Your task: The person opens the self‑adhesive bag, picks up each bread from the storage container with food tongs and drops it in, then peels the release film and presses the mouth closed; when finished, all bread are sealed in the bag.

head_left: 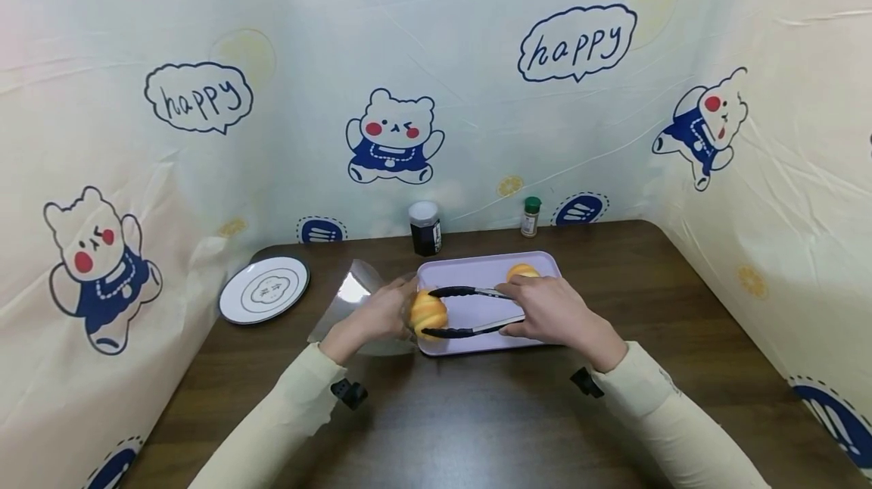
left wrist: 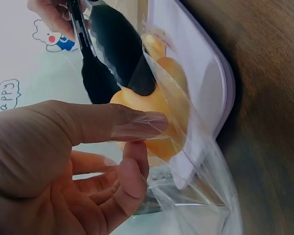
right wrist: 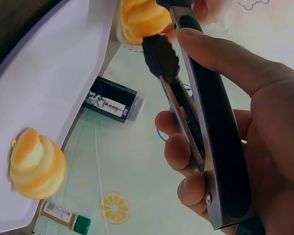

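My right hand (head_left: 550,310) grips a pair of tongs (right wrist: 218,132) with black tips and metal arms. Between the tong tips is a golden bread roll (head_left: 428,313), at the left end of the lilac tray (head_left: 490,349). My left hand (left wrist: 63,152) pinches the edge of a clear plastic bag (left wrist: 206,176) between thumb and fingers. In the left wrist view the bag's film lies partly over the roll and one tong tip, at the bag's mouth. A second bread roll (right wrist: 38,166) sits on the tray, partly behind my right hand in the head view.
A white plate (head_left: 264,291) lies at the table's back left. Behind the tray stand a dark jar with a white lid (head_left: 425,228) and a small green-capped shaker (head_left: 530,217). A printed cloth (head_left: 306,133) hangs around the brown table (head_left: 477,421).
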The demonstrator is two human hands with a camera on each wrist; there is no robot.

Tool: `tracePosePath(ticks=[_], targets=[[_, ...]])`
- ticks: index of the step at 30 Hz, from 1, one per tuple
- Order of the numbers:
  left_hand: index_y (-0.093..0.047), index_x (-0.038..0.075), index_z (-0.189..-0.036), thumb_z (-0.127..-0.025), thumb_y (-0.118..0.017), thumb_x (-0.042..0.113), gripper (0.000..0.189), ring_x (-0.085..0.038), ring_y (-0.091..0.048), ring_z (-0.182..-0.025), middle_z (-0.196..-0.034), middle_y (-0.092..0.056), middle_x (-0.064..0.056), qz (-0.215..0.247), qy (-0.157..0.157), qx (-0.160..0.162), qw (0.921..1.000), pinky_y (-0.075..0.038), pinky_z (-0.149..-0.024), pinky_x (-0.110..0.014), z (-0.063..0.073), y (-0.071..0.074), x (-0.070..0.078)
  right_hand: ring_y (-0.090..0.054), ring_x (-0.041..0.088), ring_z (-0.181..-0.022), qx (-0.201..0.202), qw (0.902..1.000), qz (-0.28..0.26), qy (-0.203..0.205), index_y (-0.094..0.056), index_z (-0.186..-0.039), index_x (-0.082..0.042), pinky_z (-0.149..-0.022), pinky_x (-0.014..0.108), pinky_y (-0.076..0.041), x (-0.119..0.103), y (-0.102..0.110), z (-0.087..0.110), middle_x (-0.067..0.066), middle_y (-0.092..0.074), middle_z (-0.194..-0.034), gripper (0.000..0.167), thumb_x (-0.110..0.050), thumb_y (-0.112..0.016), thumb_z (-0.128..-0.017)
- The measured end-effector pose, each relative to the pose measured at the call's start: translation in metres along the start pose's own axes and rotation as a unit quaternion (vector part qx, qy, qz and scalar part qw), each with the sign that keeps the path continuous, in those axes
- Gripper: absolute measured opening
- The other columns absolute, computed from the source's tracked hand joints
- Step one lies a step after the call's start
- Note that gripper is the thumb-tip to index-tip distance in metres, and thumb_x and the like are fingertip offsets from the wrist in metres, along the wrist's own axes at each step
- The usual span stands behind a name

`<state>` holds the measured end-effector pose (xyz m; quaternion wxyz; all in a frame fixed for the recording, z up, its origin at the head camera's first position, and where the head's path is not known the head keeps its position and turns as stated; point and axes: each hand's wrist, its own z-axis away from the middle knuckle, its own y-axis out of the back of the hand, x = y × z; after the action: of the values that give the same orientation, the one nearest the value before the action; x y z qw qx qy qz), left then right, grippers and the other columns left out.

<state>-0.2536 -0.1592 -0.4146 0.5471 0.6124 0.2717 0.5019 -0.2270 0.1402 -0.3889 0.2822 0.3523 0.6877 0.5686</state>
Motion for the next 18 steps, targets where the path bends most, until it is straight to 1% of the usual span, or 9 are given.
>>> tracePosePath(ticks=[2, 5, 9, 11, 13, 15, 18], targets=[[-0.033, 0.000, -0.154, -0.064, -0.091, 0.009, 0.108, -0.032, -0.058, -0.121, -0.150, -0.047, -0.021, -0.002, -0.008, 0.008, 0.9999, -0.055, -0.096, -0.044, -0.0007, -0.0007, -0.0002, -0.068, 0.018, -0.084, 0.003, 1.0000, 0.004, 0.008, -0.069, -0.124, -0.017, -0.067, 0.038, -0.058, -0.0004, 0.0011, -0.0002, 0.002, -0.072, -0.110, 0.064, -0.053, -0.083, -0.073], [-0.032, -0.001, -0.154, -0.066, -0.091, 0.010, 0.106, -0.033, -0.055, -0.126, -0.150, -0.047, -0.021, -0.014, -0.011, 0.009, 0.9998, -0.053, -0.099, -0.044, -0.0007, -0.0015, 0.0000, -0.070, 0.019, -0.088, -0.004, 0.9999, 0.002, 0.013, -0.069, -0.125, -0.017, -0.070, 0.039, -0.058, -0.0010, 0.0026, -0.0011, 0.002, -0.072, -0.112, 0.064, -0.052, -0.084, -0.074], [-0.035, -0.001, -0.153, -0.069, -0.089, 0.010, 0.101, -0.031, -0.057, -0.122, -0.147, -0.048, -0.020, -0.029, -0.003, 0.015, 0.9995, -0.056, -0.092, -0.044, 0.0009, -0.0020, 0.0020, -0.070, 0.021, -0.089, -0.016, 0.9998, -0.004, 0.008, -0.068, -0.125, -0.017, -0.071, 0.042, -0.059, -0.0024, 0.0046, -0.0019, 0.003, -0.072, -0.113, 0.063, -0.051, -0.084, -0.074], [-0.037, -0.001, -0.152, -0.070, -0.088, 0.010, 0.097, -0.031, -0.058, -0.121, -0.146, -0.049, -0.020, -0.036, -0.003, 0.020, 0.9992, -0.056, -0.091, -0.045, 0.0015, -0.0020, 0.0032, -0.070, 0.020, -0.089, -0.018, 0.9998, -0.003, 0.007, -0.068, -0.125, -0.018, -0.072, 0.042, -0.059, -0.0029, 0.0049, -0.0023, 0.002, -0.072, -0.113, 0.062, -0.051, -0.083, -0.074], [-0.040, 0.000, -0.150, -0.072, -0.088, 0.011, 0.093, -0.032, -0.058, -0.122, -0.146, -0.049, -0.020, -0.035, 0.000, 0.021, 0.9992, -0.055, -0.094, -0.047, 0.0023, -0.0020, 0.0042, -0.070, 0.020, -0.091, -0.014, 0.9998, 0.001, 0.014, -0.068, -0.125, -0.018, -0.074, 0.041, -0.059, -0.0033, 0.0053, -0.0027, 0.002, -0.072, -0.113, 0.062, -0.051, -0.083, -0.074], [-0.042, 0.000, -0.149, -0.072, -0.087, 0.012, 0.090, -0.034, -0.057, -0.125, -0.148, -0.047, -0.019, -0.028, 0.002, 0.021, 0.9994, -0.053, -0.099, -0.049, 0.0030, -0.0020, 0.0047, -0.070, 0.020, -0.093, -0.006, 0.9996, 0.006, 0.027, -0.068, -0.126, -0.018, -0.076, 0.040, -0.060, -0.0033, 0.0053, -0.0027, 0.002, -0.072, -0.115, 0.062, -0.050, -0.083, -0.075], [-0.042, 0.001, -0.150, -0.071, -0.088, 0.012, 0.092, -0.034, -0.056, -0.126, -0.152, -0.044, -0.018, -0.008, 0.010, 0.017, 0.9998, -0.051, -0.102, -0.050, 0.0039, -0.0017, 0.0044, -0.070, 0.019, -0.097, 0.011, 0.9985, 0.015, 0.052, -0.067, -0.128, -0.018, -0.077, 0.039, -0.060, -0.0025, 0.0052, -0.0027, 0.002, -0.072, -0.117, 0.063, -0.048, -0.084, -0.075]])
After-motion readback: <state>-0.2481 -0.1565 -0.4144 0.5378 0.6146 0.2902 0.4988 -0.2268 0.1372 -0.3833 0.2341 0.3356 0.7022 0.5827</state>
